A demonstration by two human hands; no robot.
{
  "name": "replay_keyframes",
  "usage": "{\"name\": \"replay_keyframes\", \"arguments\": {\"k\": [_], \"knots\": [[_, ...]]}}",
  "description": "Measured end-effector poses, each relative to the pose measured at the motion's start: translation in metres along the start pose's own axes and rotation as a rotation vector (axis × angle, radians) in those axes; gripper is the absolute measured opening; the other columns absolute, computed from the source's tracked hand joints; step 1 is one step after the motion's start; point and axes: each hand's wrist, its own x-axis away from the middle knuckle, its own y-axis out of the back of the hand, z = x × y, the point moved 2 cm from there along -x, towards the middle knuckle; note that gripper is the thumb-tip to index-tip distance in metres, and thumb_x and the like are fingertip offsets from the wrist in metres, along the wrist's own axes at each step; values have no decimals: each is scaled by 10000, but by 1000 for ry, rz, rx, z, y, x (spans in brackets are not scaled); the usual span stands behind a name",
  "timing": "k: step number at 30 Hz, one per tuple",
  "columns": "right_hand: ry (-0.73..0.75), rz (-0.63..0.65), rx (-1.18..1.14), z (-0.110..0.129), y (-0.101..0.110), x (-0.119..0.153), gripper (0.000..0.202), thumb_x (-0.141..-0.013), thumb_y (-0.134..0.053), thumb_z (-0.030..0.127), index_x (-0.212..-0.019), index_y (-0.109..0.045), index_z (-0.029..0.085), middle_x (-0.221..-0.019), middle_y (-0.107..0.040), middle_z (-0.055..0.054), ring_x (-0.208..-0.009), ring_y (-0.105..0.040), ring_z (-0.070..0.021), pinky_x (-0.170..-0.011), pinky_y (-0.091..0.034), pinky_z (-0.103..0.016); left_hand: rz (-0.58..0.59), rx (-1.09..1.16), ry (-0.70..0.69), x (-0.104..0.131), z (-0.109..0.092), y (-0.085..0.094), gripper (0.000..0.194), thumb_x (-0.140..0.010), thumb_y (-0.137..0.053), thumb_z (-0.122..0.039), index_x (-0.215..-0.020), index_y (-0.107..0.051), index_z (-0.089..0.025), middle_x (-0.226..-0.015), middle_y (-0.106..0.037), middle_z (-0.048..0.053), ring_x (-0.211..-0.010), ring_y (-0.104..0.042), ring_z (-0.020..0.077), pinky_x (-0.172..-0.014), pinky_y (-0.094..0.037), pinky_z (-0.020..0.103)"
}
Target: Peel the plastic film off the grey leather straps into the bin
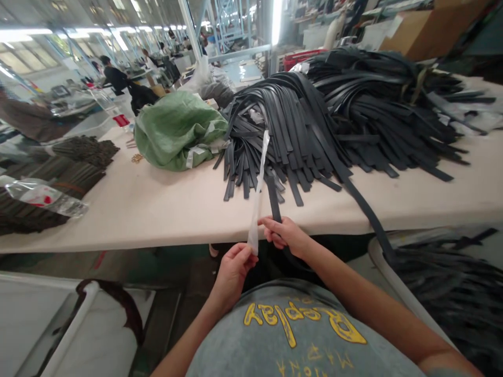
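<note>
My left hand [237, 264] pinches the lower end of a thin whitish translucent strip [259, 193], which stretches up toward the dark pile. In my right hand [286, 234] is a dark grey flat strap [274, 201], gripped between thumb and fingers. The index finger of that hand points at the whitish strip, close to it or touching it. Just beyond both hands, a large heap of dark grey straps [293, 115] lies across the table. One long strap [367, 212] runs from the heap over the table edge.
A green woven sack [176, 128] sits left of the heap. Farther left, a plastic bottle [43, 196] lies on bundled brownish strips [74, 173]. More dark strips [451, 288] fill a bin at lower right. A cardboard box [428, 31] stands behind; people work in the background.
</note>
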Motion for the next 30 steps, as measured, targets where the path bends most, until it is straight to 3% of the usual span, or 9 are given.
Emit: {"name": "replay_keyframes", "arguments": {"k": [5, 10, 12, 14, 17, 20, 23, 27, 30], "knots": [[35, -73, 12, 2, -2, 1, 416, -712, -719, 553, -824, -619, 165, -509, -538, 62, -354, -262, -42, -333, -207, -208, 67, -258, -98, 3, 0, -2, 186, -794, -713, -364, -748, -701, -185, -729, -646, 16, -697, -567, 136, -690, -451, 241], [82, -149, 149, -2, 17, 10, 493, -825, -565, 638, -871, -633, 152, -539, -576, 37, -351, -279, -50, -338, -221, -220, 100, -1056, -619, 7, -21, -9, 128, -861, -617, -269, -780, -708, -228, -869, -697, 57, -846, -607, 211, -821, -424, 327], [75, -127, 307, -4, 21, 15, 515, -855, -510, 646, -875, -646, 150, -555, -590, 24, -364, -335, -65, -356, -252, -227, 140, -1343, -749, 7, -24, -13, 152, -884, -570, -236, -806, -700, -233, -897, -705, 74, -862, -612, 226, -820, -410, 356], [89, -109, 476, -6, 21, 18, 478, -860, -517, 616, -797, -643, 159, -561, -593, 16, -419, -412, -84, -413, -311, -230, 197, -1544, -810, 7, -22, -18, 186, -903, -531, -225, -809, -691, -229, -885, -705, 85, -839, -612, 231, -790, -407, 367], [142, -148, 650, -7, 18, 20, 353, -806, -616, 486, -648, -594, 172, -535, -560, 20, -520, -471, -112, -516, -363, -243, 287, -1646, -826, 7, -18, -24, 207, -911, -514, -230, -801, -689, -219, -873, -702, 98, -828, -615, 234, -783, -415, 371], [172, -180, 659, -5, 20, 21, 222, -772, -617, 369, -663, -591, 177, -551, -548, 31, -553, -481, -122, -567, -385, -255, 292, -1539, -710, 4, -18, -23, 177, -879, -600, -333, -783, -695, -220, -832, -693, 79, -786, -609, 224, -751, -427, 348], [209, -164, 612, 0, 26, 26, 209, -800, -571, 359, -695, -588, 180, -574, -569, 30, -577, -512, -131, -614, -415, -264, 224, -1231, -434, -10, -18, -15, 285, -845, -625, -476, -782, -712, -211, -775, -688, 50, -715, -606, 200, -702, -448, 313], [269, -165, 589, 6, 30, 32, 208, -804, -573, 355, -699, -584, 176, -578, -554, 35, -574, -504, -130, -603, -408, -264, 379, -684, 58, -30, -6, -17, 501, -799, -607, -620, -902, -742, -148, -851, -740, 86, -764, -673, 219, -754, -510, 331], [255, -178, 619, 7, 31, 33, 185, -815, -567, 331, -713, -586, 177, -576, -548, 41, -558, -489, -120, -584, -398, -255, 457, -504, 244, -38, 4, -30, 485, -702, -747, -572, -884, -755, -122, -875, -755, 116, -791, -693, 223, -780, -522, 331]]}}
